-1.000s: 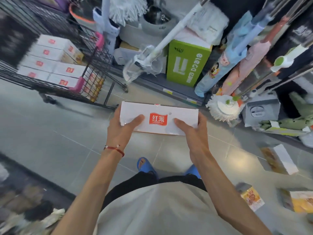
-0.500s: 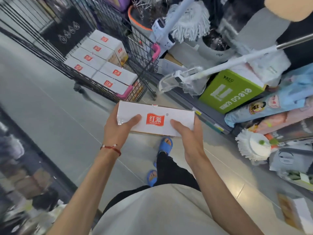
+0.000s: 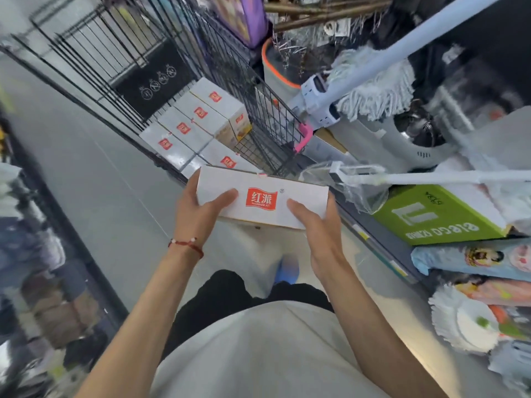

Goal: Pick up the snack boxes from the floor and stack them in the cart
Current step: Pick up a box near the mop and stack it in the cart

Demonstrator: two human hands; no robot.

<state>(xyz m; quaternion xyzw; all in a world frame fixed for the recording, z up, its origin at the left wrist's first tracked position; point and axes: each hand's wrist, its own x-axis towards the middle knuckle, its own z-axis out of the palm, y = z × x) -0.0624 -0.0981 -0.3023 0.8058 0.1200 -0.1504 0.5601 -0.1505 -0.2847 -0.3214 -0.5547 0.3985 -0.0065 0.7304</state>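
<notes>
Our left hand (image 3: 198, 214) and right hand (image 3: 319, 234) clasp the ends of a flat white cardboard box (image 3: 298, 193), thumbs on top, just near the black wire cart (image 3: 275, 130) holding matching rectangular stacked boxes (image 3: 198, 122), above the smooth grey floor (image 3: 86, 173).

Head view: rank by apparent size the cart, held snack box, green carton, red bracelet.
1. cart
2. held snack box and green carton: about alike, box nearer the camera, so unranked
3. red bracelet
</notes>
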